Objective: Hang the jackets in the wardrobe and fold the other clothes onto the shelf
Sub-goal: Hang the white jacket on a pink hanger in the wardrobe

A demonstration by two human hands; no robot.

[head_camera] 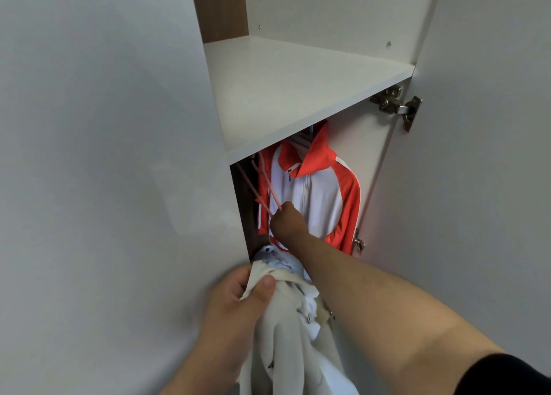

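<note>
The left hand [238, 293], low at 6 o'clock in the view, grips a bunched cream garment [286, 335] that trails downward. At 12 o'clock from it, the right hand [286, 220] reaches into the wardrobe [366, 162] beneath the shelf [298, 90]. Its fingers curl round the lower end of a pink hanger [265, 186], which slants up toward 11 o'clock. An orange and white jacket [322, 191] hangs just behind the hanger. The garment is just below the hanger.

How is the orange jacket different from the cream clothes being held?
The orange and white zip jacket hangs spread out in the wardrobe; the cream fabric garment dangles bunched in the left hand. The jacket has orange sleeves; the garment looks pale. Both are clothes.
</note>
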